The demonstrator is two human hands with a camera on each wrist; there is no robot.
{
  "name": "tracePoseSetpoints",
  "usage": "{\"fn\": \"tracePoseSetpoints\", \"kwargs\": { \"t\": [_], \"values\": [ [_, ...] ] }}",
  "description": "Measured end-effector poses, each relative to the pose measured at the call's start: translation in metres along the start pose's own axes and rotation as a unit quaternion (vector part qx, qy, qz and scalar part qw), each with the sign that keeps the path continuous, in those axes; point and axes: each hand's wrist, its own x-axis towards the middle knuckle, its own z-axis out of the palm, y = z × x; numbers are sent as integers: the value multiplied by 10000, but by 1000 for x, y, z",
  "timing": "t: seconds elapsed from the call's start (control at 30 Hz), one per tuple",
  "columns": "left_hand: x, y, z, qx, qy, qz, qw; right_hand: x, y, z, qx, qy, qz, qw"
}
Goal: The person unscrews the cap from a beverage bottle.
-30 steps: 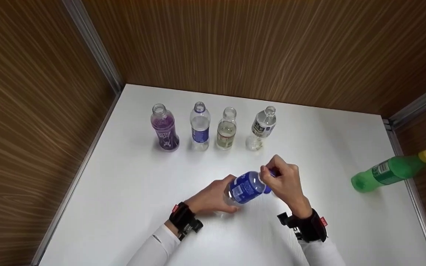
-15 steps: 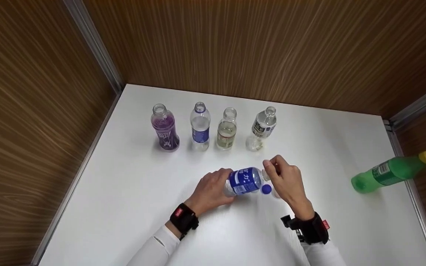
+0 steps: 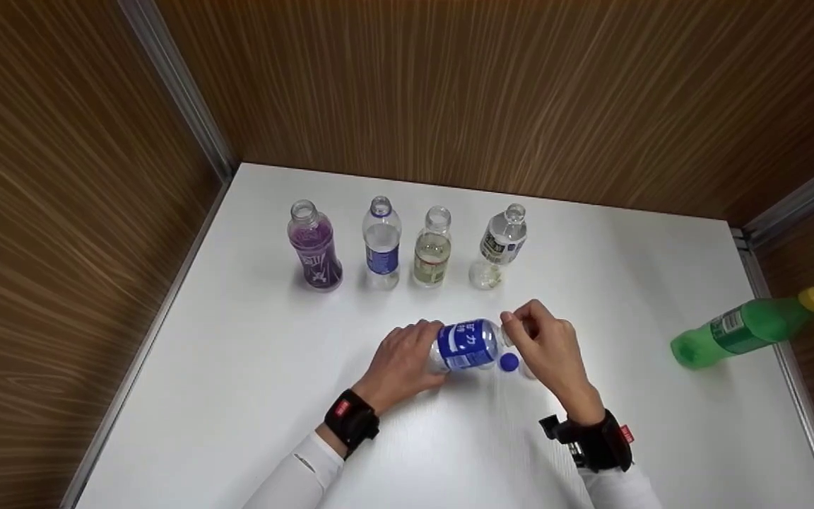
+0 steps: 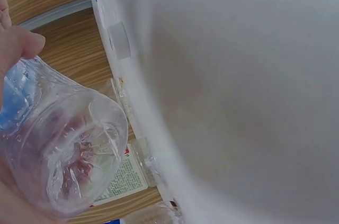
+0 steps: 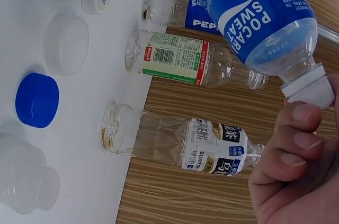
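Observation:
My left hand (image 3: 401, 359) grips a clear plastic bottle (image 3: 468, 345) with a blue label around its base, tilted with its neck toward the right. In the right wrist view the label reads Pocari Sweat. At the neck, the fingers of my right hand (image 3: 550, 348) pinch a white bottle cap (image 5: 311, 87), which sits on the bottle's mouth. Below the neck a blue cap (image 3: 509, 362) lies on the white table. The left wrist view shows the bottle's clear ribbed bottom (image 4: 79, 155) close to the camera.
Behind stand a purple-filled bottle (image 3: 316, 254), a blue-labelled bottle (image 3: 382, 258), a short pale bottle (image 3: 432, 258) and a white-labelled bottle (image 3: 503, 240), all capless. A green bottle (image 3: 746, 326) with a yellow cap is at right. White caps (image 5: 67, 44) lie near the blue one.
The bottle has turned in my left hand and tipped closer to level. My right hand first held higher over the neck and now pinches the cap at its end; the blue cap shows fully.

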Motion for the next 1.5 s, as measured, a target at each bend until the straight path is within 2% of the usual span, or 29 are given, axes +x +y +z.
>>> {"fn": "tracePoseSetpoints", "kwargs": {
  "t": [0.4,0.6,0.87,1.03,1.17,1.37,1.5],
  "values": [
    [0,-1,-2,-244,-113,-53,9996,-2,-1,-5,206,-350,-83,9991],
    [-2,-4,-3,-414,-132,32,9991,-3,-1,-7,337,-601,-170,9975],
    [-3,-9,-5,-1045,-427,-80,9936,-4,2,-9,497,-913,-656,9924],
    [-4,-11,-6,-1127,-537,-175,9920,-4,3,-9,425,-949,-929,9902],
    [-5,-10,-6,-907,-436,-183,9948,-4,3,-9,392,-1039,-642,9917],
    [-1,-8,-6,166,2,-61,9998,-3,2,-10,181,-1134,300,9929],
    [1,-8,-6,644,223,32,9977,-3,2,-9,64,-1137,488,9923]
  ]
}}
